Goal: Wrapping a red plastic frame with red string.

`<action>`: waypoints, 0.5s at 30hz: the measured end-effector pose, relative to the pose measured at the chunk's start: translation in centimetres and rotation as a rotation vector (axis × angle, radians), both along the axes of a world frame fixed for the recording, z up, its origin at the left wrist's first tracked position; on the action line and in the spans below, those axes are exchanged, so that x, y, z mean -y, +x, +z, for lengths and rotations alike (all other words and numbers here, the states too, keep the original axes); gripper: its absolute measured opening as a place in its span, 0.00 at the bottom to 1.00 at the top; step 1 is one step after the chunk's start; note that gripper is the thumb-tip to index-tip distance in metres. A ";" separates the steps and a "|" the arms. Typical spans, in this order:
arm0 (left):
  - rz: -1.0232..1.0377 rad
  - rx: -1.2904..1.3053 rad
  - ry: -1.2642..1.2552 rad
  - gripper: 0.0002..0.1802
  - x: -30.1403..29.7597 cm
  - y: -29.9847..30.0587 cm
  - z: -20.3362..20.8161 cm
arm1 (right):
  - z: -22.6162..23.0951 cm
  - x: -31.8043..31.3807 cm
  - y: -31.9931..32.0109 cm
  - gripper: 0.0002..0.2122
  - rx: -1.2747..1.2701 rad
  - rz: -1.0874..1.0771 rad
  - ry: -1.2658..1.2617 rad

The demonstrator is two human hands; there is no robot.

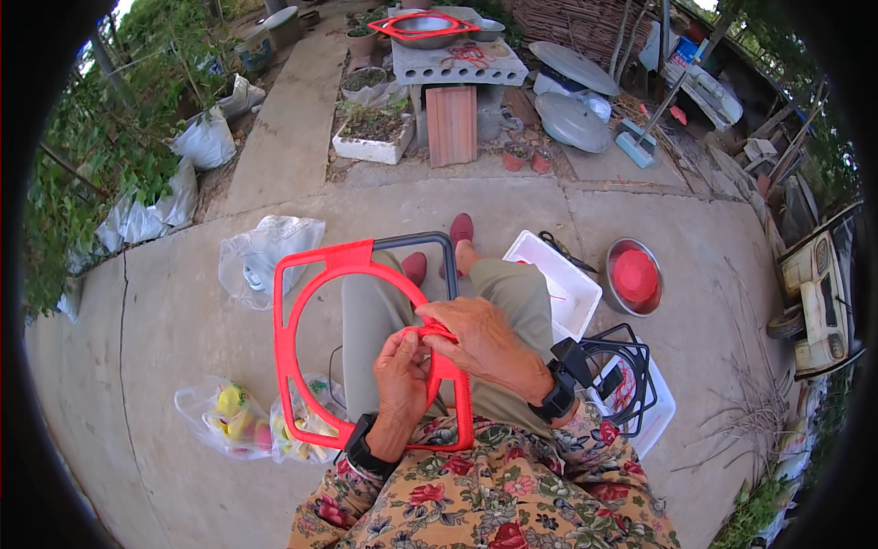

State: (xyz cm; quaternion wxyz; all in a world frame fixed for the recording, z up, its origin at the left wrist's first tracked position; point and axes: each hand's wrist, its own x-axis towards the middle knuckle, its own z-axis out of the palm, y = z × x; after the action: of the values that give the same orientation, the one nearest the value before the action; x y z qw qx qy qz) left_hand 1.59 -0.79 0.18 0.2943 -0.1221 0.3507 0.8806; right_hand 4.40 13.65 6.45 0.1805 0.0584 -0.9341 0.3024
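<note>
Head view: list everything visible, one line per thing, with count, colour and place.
wire frame: one, red-wrapped with a grey bare stretch at its top, on the lap, held by both hands.
plastic bags: two, clear, holding yellow and green items, on the concrete at lower left.
clear bag: one, beyond the frame at left.
white trays: two, on the ground at right.
black wire frames: a few, in the nearer tray.
metal bowl: one, with a red lid inside, far right.
concrete block: one, grey, at top.
left hand: gripping the red wrapping.
right hand: pinching the red wrapping.
</note>
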 end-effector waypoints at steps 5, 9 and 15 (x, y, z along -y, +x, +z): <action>0.003 0.051 0.058 0.08 0.0 -0.2 0.3 | 3.1 -3.0 0.9 0.15 0.479 -0.018 -0.591; 0.010 0.106 0.072 0.08 0.4 -0.5 -0.7 | 3.6 -5.7 2.4 0.14 0.518 0.000 -0.858; -0.027 0.212 0.070 0.07 0.3 -0.7 -1.3 | 0.7 -7.8 5.7 0.07 0.393 0.056 -1.030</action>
State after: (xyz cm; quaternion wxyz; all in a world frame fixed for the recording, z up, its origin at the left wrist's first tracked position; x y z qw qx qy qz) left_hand 0.85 -1.05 -1.07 0.3456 -0.1993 0.2881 0.8705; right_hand 10.08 21.45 7.12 0.0000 -0.0701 -0.6795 0.7303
